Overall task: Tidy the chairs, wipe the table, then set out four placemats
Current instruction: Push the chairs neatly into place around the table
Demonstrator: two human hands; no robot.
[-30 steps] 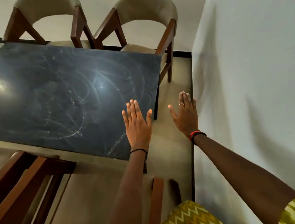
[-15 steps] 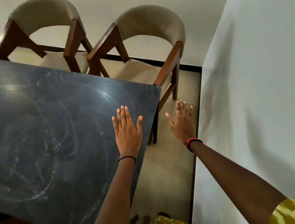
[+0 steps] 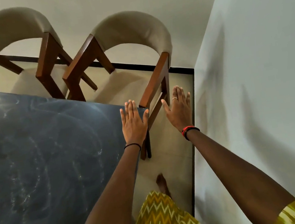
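Note:
A dark stone-look table (image 3: 41, 155) with pale smear marks fills the left. Two wooden armchairs with beige curved backs stand at its far side: the nearer right chair (image 3: 131, 32) and the left chair (image 3: 11, 22). My left hand (image 3: 134, 124) hovers flat over the table's far right corner, fingers spread, holding nothing. My right hand (image 3: 178, 110) is open beside the right chair's wooden armrest (image 3: 154, 81), over the floor, empty. No placemats or cloth are in view.
A white wall (image 3: 254, 96) runs close along the right, leaving a narrow strip of beige floor (image 3: 174, 157) between it and the table. My bare foot (image 3: 161, 183) stands in that strip. A black skirting line (image 3: 180, 68) edges the far wall.
I have moved forward along the table's right side; the near chairs dropped out of view and the two far chairs came closer. Both hands stayed open and reached nearer the right chair.

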